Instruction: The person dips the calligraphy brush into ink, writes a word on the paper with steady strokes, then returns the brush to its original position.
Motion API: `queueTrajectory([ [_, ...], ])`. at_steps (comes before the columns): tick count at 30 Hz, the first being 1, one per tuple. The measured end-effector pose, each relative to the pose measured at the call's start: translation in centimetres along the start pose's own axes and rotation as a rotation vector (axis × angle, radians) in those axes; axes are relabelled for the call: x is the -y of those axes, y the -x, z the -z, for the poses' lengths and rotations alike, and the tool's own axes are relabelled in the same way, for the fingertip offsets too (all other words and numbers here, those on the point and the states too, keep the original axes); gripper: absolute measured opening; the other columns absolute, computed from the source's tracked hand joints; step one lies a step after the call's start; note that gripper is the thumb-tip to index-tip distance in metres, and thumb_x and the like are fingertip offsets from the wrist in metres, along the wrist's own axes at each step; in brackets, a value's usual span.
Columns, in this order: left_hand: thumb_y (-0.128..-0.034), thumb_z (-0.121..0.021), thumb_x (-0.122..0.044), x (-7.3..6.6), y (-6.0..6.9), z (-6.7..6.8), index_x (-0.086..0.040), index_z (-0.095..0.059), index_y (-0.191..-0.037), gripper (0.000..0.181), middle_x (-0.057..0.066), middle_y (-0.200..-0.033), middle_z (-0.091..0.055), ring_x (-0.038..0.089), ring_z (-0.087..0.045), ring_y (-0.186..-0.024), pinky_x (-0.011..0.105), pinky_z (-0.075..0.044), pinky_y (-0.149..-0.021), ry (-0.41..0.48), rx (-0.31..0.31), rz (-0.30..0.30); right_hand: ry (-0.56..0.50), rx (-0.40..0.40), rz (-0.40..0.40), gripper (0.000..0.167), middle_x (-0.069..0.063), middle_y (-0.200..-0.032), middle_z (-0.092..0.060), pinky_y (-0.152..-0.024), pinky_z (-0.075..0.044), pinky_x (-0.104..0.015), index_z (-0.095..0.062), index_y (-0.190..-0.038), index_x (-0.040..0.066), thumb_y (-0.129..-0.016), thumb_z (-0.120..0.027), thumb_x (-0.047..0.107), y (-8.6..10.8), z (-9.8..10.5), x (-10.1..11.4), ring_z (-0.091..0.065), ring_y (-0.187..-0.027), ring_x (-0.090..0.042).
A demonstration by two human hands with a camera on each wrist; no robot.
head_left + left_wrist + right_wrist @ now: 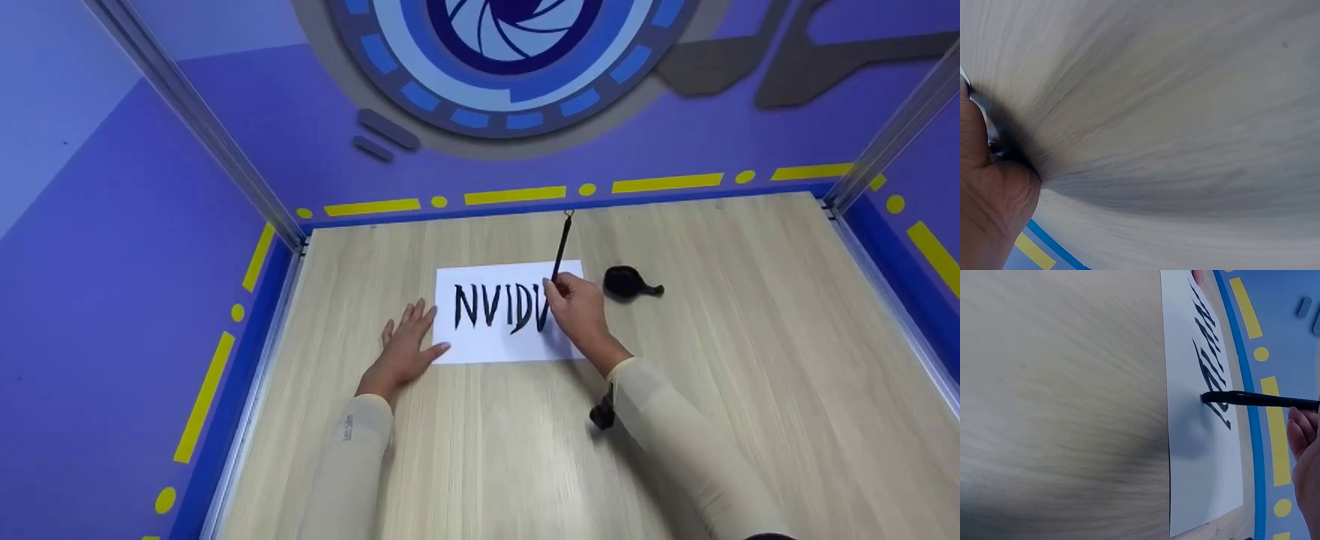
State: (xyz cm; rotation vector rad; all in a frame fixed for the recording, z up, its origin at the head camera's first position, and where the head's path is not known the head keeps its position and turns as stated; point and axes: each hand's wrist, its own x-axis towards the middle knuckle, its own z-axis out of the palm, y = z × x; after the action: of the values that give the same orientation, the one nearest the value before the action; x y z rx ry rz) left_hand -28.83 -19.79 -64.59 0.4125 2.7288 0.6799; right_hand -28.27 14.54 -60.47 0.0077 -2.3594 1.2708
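A white sheet of paper [480,349] lies on the wooden table, bearing large black brushed letters [491,306] that read "NVID" and a further slanted stroke. My right hand [581,307] pinches a slim black brush [561,247], held nearly upright with a small loop at its top end. In the right wrist view the dark brush tip [1206,398] touches the paper by the last strokes. My left hand [409,346] rests with spread fingers at the sheet's left edge, thumb on its lower left corner. The left wrist view shows only part of that hand.
A small black ink dish [624,282] with a short handle stands just right of the paper. The pale wooden table [480,465] ends at purple-blue panels [480,169] with yellow dashes at the back and sides. A black wrist camera [602,412] hangs below the right sleeve.
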Motion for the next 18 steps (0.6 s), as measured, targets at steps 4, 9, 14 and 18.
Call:
queueTrajectory([
  [4,-0.1067,-0.057,-0.055,0.0,-0.1,0.0,-0.025,-0.019,-0.173,0.082,0.002,-0.184,-0.001,0.03,0.004,-0.172,0.062,0.009,-0.135,-0.004,0.001,0.004,-0.01,-0.03,-0.002,0.022,-0.011,-0.071,-0.073,-0.063,-0.048,-0.029,-0.075,-0.081,0.001,-0.097,-0.076,0.017,-0.2,0.3,0.1,-0.061,-0.064,-0.019],
  [9,-0.1068,-0.056,-0.058,-0.1,-0.1,0.1,-0.028,-0.016,-0.173,0.083,0.0,-0.184,0.001,0.028,0.007,-0.172,0.06,0.011,-0.136,-0.011,0.015,0.018,-0.03,-0.125,0.018,0.026,-0.01,-0.072,-0.076,-0.062,-0.047,-0.023,-0.074,-0.08,0.002,-0.1,-0.075,0.018,-0.9,0.7,0.0,-0.063,-0.064,-0.017],
  [14,-0.1067,-0.057,-0.057,-0.2,-0.1,0.2,-0.028,-0.017,-0.173,0.083,-0.001,-0.183,0.002,0.027,0.007,-0.171,0.06,0.012,-0.136,0.008,0.021,0.025,-0.055,-0.127,-0.003,0.023,-0.011,-0.08,-0.081,-0.064,-0.051,-0.022,-0.077,-0.087,0.002,-0.102,-0.073,0.019,-1.1,0.9,-0.2,-0.07,-0.07,-0.018],
  [18,-0.1067,-0.057,-0.055,-0.1,0.0,0.2,-0.026,-0.018,-0.173,0.082,0.002,-0.184,-0.001,0.029,0.005,-0.172,0.062,0.009,-0.135,0.006,0.015,0.011,-0.032,-0.109,-0.02,0.021,-0.012,-0.083,-0.082,-0.067,-0.055,-0.026,-0.078,-0.089,0.003,-0.102,-0.074,0.019,-1.0,0.6,-0.5,-0.074,-0.073,-0.02],
])
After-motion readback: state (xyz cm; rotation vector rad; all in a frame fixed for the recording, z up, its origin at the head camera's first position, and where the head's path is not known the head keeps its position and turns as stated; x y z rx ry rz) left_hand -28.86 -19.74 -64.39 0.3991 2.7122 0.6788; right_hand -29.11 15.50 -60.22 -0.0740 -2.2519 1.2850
